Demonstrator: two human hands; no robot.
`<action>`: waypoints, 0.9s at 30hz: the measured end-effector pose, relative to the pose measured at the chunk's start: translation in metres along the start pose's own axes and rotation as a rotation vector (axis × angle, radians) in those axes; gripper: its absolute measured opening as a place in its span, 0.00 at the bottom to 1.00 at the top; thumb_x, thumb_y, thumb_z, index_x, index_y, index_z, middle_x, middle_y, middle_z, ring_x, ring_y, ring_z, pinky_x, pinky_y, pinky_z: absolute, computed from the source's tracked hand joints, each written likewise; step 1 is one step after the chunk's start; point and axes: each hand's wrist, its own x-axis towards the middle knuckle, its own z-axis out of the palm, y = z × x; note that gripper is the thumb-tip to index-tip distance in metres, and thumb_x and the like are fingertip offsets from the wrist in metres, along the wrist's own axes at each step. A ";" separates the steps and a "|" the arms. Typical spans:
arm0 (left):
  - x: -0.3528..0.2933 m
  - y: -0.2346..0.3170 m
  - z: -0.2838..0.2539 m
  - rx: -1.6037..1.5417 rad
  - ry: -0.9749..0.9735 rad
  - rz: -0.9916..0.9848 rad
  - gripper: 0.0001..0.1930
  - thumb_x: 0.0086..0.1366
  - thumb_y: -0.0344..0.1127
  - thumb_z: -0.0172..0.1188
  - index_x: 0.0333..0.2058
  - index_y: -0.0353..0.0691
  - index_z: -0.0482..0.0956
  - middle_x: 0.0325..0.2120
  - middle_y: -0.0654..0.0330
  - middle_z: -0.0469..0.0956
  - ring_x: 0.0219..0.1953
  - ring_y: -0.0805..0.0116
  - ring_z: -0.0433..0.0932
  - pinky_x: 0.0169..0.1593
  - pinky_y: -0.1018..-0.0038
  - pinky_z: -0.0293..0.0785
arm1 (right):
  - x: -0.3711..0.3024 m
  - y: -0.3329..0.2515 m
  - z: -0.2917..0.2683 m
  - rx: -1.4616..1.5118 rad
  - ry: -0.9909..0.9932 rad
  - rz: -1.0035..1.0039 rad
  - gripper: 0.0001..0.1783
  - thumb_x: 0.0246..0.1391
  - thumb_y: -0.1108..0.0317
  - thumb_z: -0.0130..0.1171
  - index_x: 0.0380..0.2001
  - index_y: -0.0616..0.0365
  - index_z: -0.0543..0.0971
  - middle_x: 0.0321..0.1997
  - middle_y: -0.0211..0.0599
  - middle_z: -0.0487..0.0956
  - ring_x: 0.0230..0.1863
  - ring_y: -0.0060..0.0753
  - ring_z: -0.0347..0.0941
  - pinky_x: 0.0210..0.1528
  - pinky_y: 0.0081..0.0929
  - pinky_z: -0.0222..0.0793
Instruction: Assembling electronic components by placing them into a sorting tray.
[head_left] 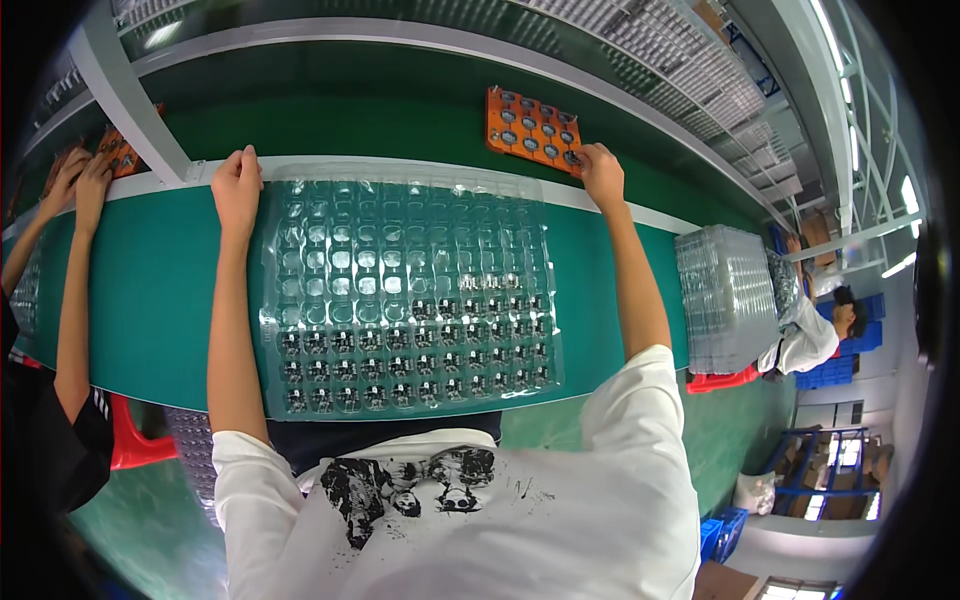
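Observation:
A clear plastic blister tray [405, 295] lies in front of me on the green work surface. Small black-and-silver parts fill its nearer rows, while many farther pockets look bare. My left hand [238, 190] is closed, raised beside the tray's far left corner; whatever its fingers hold, if anything, is hidden. Beyond the tray's far right corner, my right hand [603, 175] grips the near right corner of an orange plate [497, 125]. Rows of round dark pieces sit in that plate, which lies over the dark green strip behind the white rail.
A stack of clear trays [725, 300] stands on the right. At left, a co-worker's hands [85, 180] are at another orange plate [122, 155]. A white post [125, 90] rises from the rail [400, 170]. Farther right is another person [810, 335]. Red stools [135, 435] stand below.

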 end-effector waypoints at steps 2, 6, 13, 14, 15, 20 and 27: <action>0.004 0.004 -0.002 -0.017 0.008 0.025 0.20 0.66 0.41 0.50 0.19 0.34 0.69 0.11 0.65 0.65 0.16 0.79 0.62 0.22 0.77 0.58 | -0.003 -0.004 0.002 0.001 0.012 -0.017 0.04 0.49 0.71 0.56 0.27 0.55 0.80 0.33 0.36 0.75 0.36 0.44 0.74 0.35 0.38 0.71; 0.010 0.015 -0.001 -0.028 0.004 0.033 0.20 0.67 0.42 0.50 0.19 0.34 0.69 0.11 0.65 0.65 0.16 0.79 0.63 0.22 0.78 0.58 | 0.012 -0.011 -0.004 -0.018 0.057 -0.077 0.04 0.50 0.73 0.57 0.29 0.56 0.79 0.32 0.37 0.75 0.35 0.46 0.73 0.36 0.36 0.70; 0.012 0.022 0.000 -0.035 0.007 0.022 0.20 0.67 0.42 0.50 0.19 0.34 0.69 0.12 0.66 0.65 0.17 0.80 0.63 0.23 0.79 0.59 | 0.005 -0.016 0.019 -0.005 0.212 -0.063 0.03 0.49 0.73 0.57 0.28 0.57 0.79 0.32 0.35 0.75 0.37 0.43 0.72 0.37 0.35 0.70; 0.010 0.024 0.002 -0.036 0.003 0.005 0.20 0.67 0.42 0.50 0.19 0.34 0.69 0.12 0.66 0.65 0.17 0.80 0.63 0.23 0.79 0.59 | 0.007 -0.011 0.019 0.003 0.206 -0.068 0.03 0.49 0.73 0.56 0.28 0.57 0.79 0.33 0.36 0.75 0.38 0.43 0.71 0.38 0.36 0.70; 0.014 0.024 0.001 -0.032 0.007 0.003 0.20 0.67 0.42 0.50 0.19 0.34 0.69 0.12 0.66 0.65 0.17 0.80 0.63 0.23 0.79 0.59 | 0.013 -0.009 0.023 0.017 0.198 -0.076 0.04 0.49 0.73 0.56 0.29 0.57 0.79 0.33 0.37 0.75 0.39 0.43 0.71 0.39 0.36 0.70; 0.024 0.024 0.000 -0.069 0.070 0.051 0.20 0.66 0.42 0.50 0.19 0.34 0.70 0.12 0.66 0.65 0.17 0.80 0.63 0.23 0.79 0.58 | 0.058 -0.023 0.022 0.066 0.216 -0.155 0.04 0.47 0.76 0.56 0.25 0.58 0.80 0.33 0.41 0.76 0.39 0.48 0.71 0.40 0.40 0.69; 0.007 0.018 0.008 -0.068 0.027 -0.002 0.21 0.66 0.43 0.50 0.18 0.34 0.70 0.11 0.66 0.65 0.16 0.80 0.62 0.22 0.79 0.57 | 0.019 -0.017 0.037 0.238 0.281 0.011 0.04 0.47 0.76 0.57 0.26 0.59 0.81 0.34 0.40 0.76 0.40 0.45 0.70 0.42 0.36 0.68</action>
